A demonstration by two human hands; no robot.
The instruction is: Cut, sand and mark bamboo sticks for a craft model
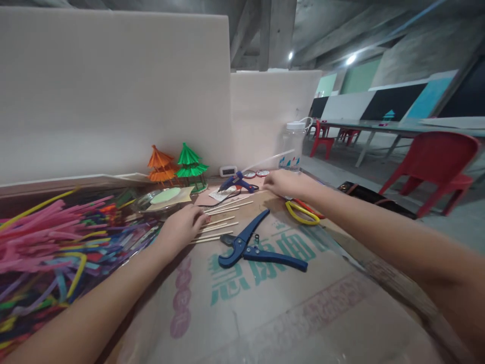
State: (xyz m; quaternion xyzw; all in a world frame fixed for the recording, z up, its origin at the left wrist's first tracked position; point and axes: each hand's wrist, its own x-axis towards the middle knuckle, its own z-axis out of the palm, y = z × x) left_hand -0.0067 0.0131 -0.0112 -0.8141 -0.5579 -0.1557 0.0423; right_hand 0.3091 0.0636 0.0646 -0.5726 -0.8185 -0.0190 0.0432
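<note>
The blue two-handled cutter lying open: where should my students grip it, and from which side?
Probably by the nearer handle of the blue two-handled cutter, coming from the right with the right hand. That handle's free end points right, while the hooked head points left, near the thin pale wooden sticks. The handles stand spread, so gripping both at once looks harder.

Mid-frame, on the work surface (265, 298), a cutter (238, 247); behind it leftward, sticks (220, 227) beside the left hand (184, 222). Farther back, a glue gun (239, 181), just left of the right hand (281, 183). Left edge, craft strips (45, 227). Upper right of centre, a bottle (291, 144).
</note>
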